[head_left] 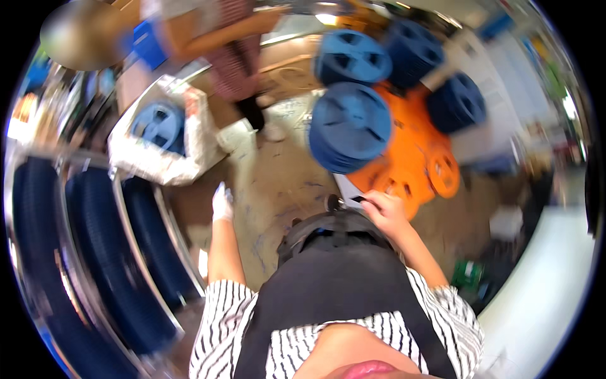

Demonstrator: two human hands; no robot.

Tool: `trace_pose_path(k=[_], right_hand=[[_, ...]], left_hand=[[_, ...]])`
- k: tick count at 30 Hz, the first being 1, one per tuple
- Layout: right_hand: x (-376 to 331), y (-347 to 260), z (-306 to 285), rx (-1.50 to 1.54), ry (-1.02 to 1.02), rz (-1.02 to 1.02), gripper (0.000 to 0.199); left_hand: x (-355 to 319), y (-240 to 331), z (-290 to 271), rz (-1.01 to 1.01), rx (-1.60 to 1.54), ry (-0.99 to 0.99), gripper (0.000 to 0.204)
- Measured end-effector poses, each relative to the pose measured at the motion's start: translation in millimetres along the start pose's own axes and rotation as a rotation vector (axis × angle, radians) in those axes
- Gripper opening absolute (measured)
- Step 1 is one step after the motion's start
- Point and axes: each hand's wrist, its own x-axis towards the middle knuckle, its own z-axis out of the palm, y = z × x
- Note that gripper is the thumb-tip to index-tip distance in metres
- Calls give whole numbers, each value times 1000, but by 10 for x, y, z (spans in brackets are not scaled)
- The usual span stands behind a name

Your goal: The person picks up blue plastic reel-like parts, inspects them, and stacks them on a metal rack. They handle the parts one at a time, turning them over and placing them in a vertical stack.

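My left hand [222, 203] hangs out to the side with its fingers stretched out, seen nearly edge-on. Something white covers part of it, and it holds nothing that I can see. On the other side, my right hand [384, 211] is closed in front of my dark apron [334, 278]. A small dark thing shows at its fingertips, too blurred to name. Beyond that hand lie orange reels [410, 136], with a stack of blue reels [350, 123] beside them.
Racks of dark blue reels [101, 252] line my left. A white sack [196, 139] holding blue reels stands beyond my left hand. Another person [237, 57] stands at the far left. More blue reels [353, 57] are stacked farther back. A pale surface [543, 271] runs along the right.
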Motion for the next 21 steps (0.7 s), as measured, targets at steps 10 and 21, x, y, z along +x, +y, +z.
trace_pose_path(k=[10,21], right_hand=[[300,1422,-426,512,292,602,12],[2671,5133,-1369,227,827,577,4]], left_hand=[[-592,-1226,132,-259,508,70,57],[-520,-398,81,263,2126,-685,52]])
